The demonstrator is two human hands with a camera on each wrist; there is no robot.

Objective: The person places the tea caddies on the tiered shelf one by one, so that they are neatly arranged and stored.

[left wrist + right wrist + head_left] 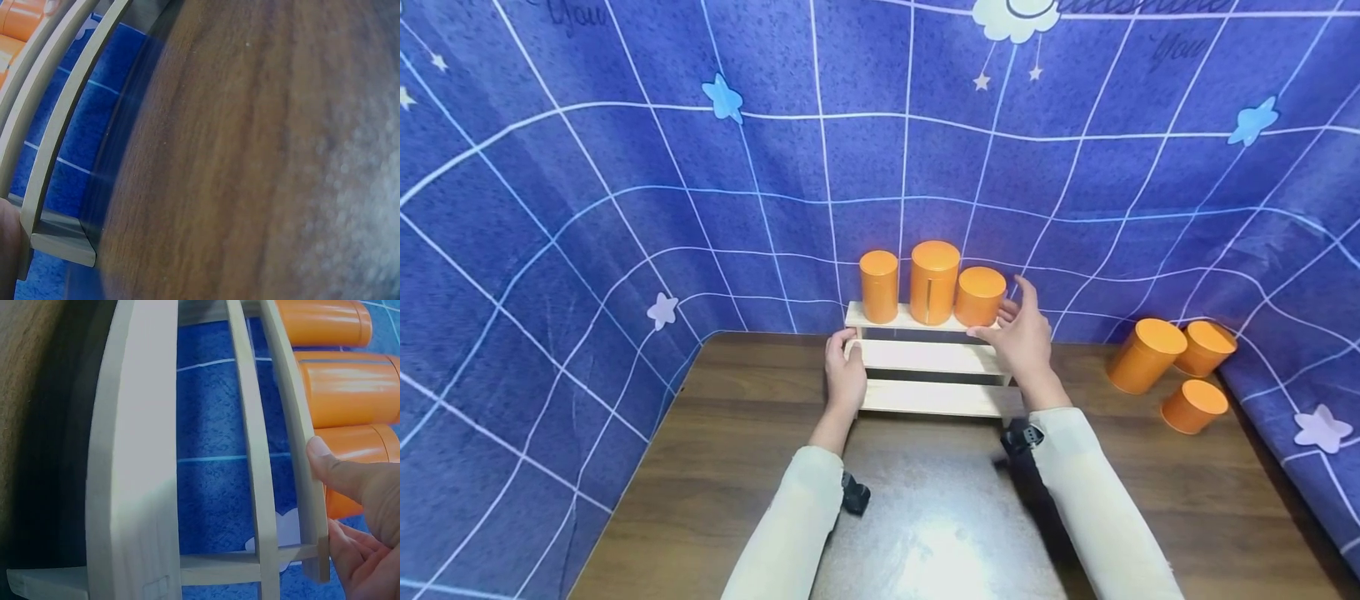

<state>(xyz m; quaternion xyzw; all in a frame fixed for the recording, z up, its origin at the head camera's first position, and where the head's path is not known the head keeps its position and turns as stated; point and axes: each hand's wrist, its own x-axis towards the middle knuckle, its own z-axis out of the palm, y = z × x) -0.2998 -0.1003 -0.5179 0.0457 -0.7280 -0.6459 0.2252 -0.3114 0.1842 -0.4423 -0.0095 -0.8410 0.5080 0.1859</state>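
A pale wooden three-tier rack (932, 397) stands on the brown table (760, 417), near its back edge, its boards stepped up toward a blue cloth (865, 167) with a light grid and stars. The left hand (846, 377) is at the rack's left end, its grip closed around the edge of the frame, thumb toward the front. The right hand (1026, 342) is at the opposite end of the top board; its grip is partly closed, the thumb pressed to the board's front edge and the lower fingers bent at its end, while one finger points up. On that top board three orange canisters stand in a row: a slim one (880, 288) at the left, the tallest (933, 285) in the middle with a dark vertical line down its side, and a short one (980, 298) just beside the right hand; whether the fingers touch it cannot be told. Well to the right on the table, three more orange canisters (1142, 358) are grouped close together, one taller than the other two. Both forearms wear pale sleeves (797, 517) with small black wrist cameras (854, 493).
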